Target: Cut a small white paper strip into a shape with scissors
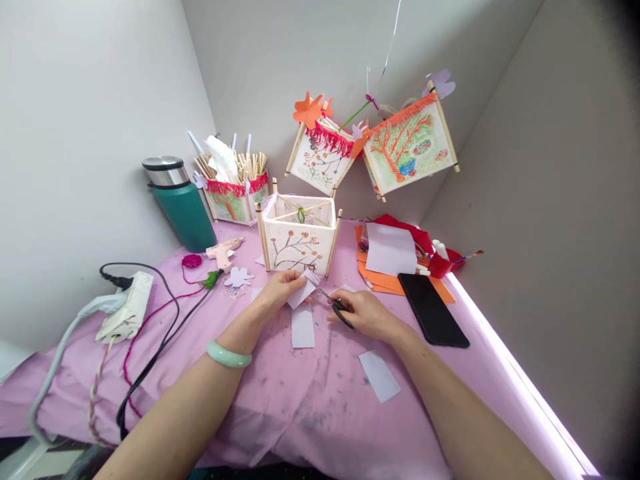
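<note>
My left hand [283, 291] pinches a small piece of pale lilac paper [301, 293], whose far edge looks cut into fine strips. In my right hand [363, 312] is a pair of scissors with dark handles [342, 313]; the blades reach to the paper's right edge. Whether the blades are closed on the paper, I cannot tell. A lilac paper strip [303, 328] lies just below my left hand, and another paper rectangle [379, 377] lies nearer me on the right. Directly behind my hands stands a white box lantern [299, 245] with wooden corner sticks and drawn branches.
Two decorated lanterns [410, 147] hang at the back. On the left are a glue gun [224, 253], a green bottle [183, 210], a stick holder [231, 200] and a power strip [127, 310] with cords. To the right lie a black phone [433, 310] and orange paper [383, 281].
</note>
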`<move>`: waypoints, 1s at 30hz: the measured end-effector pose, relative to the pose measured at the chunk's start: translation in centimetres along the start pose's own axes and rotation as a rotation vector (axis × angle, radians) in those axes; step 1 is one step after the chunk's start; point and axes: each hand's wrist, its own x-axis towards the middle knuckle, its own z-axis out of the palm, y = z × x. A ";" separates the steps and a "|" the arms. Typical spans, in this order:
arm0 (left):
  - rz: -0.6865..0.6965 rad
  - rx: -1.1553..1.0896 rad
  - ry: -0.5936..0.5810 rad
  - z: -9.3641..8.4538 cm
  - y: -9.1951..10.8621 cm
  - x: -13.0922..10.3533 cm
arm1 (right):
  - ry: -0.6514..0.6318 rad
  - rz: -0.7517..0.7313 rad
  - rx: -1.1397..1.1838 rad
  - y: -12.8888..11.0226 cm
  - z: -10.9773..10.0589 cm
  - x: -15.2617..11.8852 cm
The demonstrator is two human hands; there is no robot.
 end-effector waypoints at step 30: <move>0.050 0.001 0.017 -0.4 -0.3 0.4 | -0.008 0.019 0.016 0.1 0.0 0.1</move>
